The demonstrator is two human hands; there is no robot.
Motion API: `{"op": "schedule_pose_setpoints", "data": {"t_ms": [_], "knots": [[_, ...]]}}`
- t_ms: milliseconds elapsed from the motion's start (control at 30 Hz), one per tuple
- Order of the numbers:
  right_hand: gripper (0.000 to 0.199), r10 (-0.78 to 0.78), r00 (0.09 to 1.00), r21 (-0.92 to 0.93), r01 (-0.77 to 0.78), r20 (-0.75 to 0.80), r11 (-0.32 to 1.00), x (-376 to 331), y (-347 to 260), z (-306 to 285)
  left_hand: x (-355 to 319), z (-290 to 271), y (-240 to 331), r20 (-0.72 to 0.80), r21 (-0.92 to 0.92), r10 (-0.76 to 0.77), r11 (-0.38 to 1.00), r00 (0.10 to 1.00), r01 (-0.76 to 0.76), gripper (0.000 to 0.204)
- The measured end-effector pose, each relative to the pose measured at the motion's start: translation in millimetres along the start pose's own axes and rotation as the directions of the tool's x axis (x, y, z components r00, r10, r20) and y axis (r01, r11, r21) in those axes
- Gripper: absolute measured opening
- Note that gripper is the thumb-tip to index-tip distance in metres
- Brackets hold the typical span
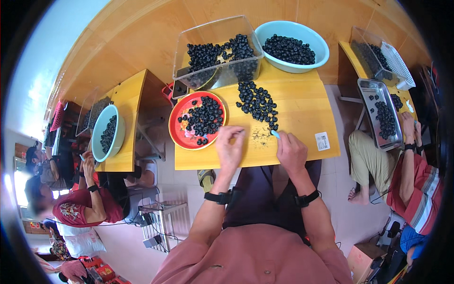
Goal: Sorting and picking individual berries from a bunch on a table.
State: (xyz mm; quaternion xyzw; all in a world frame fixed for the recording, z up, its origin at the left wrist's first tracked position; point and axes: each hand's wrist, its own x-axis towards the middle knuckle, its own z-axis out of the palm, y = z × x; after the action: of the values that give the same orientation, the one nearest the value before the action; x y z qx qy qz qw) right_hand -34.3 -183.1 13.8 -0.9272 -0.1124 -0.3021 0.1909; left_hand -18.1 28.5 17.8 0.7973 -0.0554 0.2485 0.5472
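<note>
At the near edge of the yellow table, my left hand has its fingers curled and their tips drawn together; whatever they hold is too small to make out. My right hand grips a small tool with a light-blue tip, pointing left toward my other hand. Just beyond the tool lies a loose trail of small black round bead-like pieces. Dark crumbs are scattered on the wood between my hands. Close to my left hand sits a red plate holding more black pieces.
A clear plastic box and a light-blue basin, both with black pieces, stand at the back. A white label lies at the right. People work at side tables, one beside a metal tray, another by a pale-green basin.
</note>
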Motion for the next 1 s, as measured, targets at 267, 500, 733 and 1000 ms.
{"op": "schedule_pose_setpoints", "data": {"t_ms": [267, 500, 733, 1000], "knots": [[0.016, 0.083, 0.993, 0.067, -0.077, -0.081, 0.995, 0.5, 1.8, -1.1, 48.9, -32.8, 15.5, -0.003, 0.392, 0.153, 0.909, 0.988, -0.14, 0.025], [0.016, 0.095, 0.987, 0.09, -0.084, -0.132, 0.992, -0.9, 2.8, 2.4, 19.2, 43.6, 34.2, 0.379, 0.41, 0.042, 0.888, 0.925, -0.209, 0.029], [0.017, 0.114, 0.989, 0.093, -0.105, -0.093, 0.99, -1.8, 2.2, 1.1, 18.0, 55.8, 32.3, 0.381, 0.484, 0.036, 0.844, 0.924, -0.233, 0.031], [0.016, 0.099, 0.991, 0.101, -0.09, -0.085, 0.991, -0.6, 1.9, -0.8, 5.2, 40.1, 28.7, 0.266, 0.183, -0.259, 0.959, 0.928, 0.215, 0.015]]}}
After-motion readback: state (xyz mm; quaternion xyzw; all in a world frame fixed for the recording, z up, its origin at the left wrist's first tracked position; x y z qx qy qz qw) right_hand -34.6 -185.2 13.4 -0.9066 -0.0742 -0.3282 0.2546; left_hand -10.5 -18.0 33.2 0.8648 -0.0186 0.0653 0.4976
